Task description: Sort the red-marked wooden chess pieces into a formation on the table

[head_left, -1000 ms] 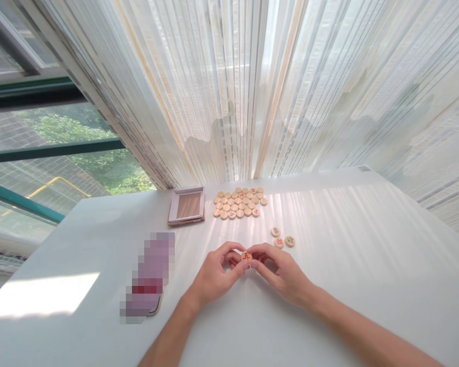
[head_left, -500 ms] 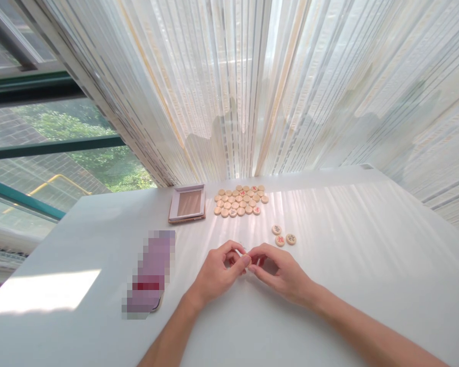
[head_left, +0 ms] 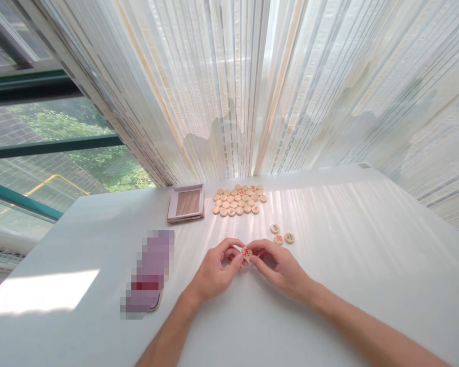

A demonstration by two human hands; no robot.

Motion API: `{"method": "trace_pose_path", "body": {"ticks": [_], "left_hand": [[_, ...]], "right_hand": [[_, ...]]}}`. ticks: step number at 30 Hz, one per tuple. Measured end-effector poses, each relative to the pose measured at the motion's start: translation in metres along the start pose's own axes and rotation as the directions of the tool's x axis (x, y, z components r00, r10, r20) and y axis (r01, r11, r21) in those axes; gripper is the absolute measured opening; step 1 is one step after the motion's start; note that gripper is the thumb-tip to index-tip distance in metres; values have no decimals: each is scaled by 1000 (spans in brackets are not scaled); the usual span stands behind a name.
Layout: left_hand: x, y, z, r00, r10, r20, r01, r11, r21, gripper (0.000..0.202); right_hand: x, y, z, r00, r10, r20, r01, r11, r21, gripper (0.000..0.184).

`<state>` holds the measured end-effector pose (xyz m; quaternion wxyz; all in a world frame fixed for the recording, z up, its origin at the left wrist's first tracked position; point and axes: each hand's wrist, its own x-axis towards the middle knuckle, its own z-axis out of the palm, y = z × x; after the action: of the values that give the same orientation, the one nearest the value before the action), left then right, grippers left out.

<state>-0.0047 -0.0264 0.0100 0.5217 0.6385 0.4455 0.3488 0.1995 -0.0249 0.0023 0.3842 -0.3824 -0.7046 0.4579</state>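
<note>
Disc [head_left: 247,253], left grip [head_left: 217,270] and right grip [head_left: 285,267] pinching, round face (red-lettered) toward viewer

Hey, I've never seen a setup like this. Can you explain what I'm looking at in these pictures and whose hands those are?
There's no machine here: these are a person's own bare hands. Every picture comes from one camera worn on that person's head, looking forward and down.

The left hand and right hand together hold a round piece by its edges, its red character facing the camera.

On the white table, three loose pieces lie just beyond the right hand. Farther back is a cluster of pieces, mostly showing blank faces, with a shallow box to its left. Nearer, on the left, lies a purple object, too pixelated to name. A striped curtain hangs behind.
</note>
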Motion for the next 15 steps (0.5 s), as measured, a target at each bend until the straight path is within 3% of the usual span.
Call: {"method": "trace_pose_path", "body": {"ticks": [9, 15], "left_hand": [[0, -2, 1, 1000, 11, -12, -10, 999, 33, 29], [0, 1, 3, 999, -11, -35, 12, 999, 41, 30]], "right_hand": [[-1, 3, 0, 1000, 19, 11, -20, 997, 71, 20], [-1, 2, 0, 999, 35, -6, -35, 999, 10, 22]]}}
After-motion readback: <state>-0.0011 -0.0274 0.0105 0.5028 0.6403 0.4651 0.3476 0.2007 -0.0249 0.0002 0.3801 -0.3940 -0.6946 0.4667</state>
